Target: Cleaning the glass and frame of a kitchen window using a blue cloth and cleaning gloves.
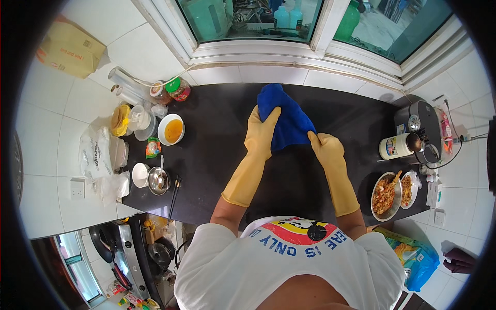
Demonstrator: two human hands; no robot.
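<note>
A blue cloth (288, 120) is held up above the black countertop (286, 186), toward its window side. My left hand (261, 126), in a long pale-yellow rubber glove, grips the cloth's left part, with the thumb lying over its front. My right hand (327, 147), in a matching glove, pinches the cloth's lower right corner between thumb and fingers. The cloth hangs loosely folded between both hands. Some of my left fingers are hidden behind it.
On the left stand a white bowl of orange liquid (171, 130), a metal bowl (158, 181), black chopsticks (174, 198) and lidded jars (178, 89). At right are a metal bowl of food (384, 195), a white-labelled jar (395, 146) and a dark appliance (420, 116). A window (252, 21) borders the far side.
</note>
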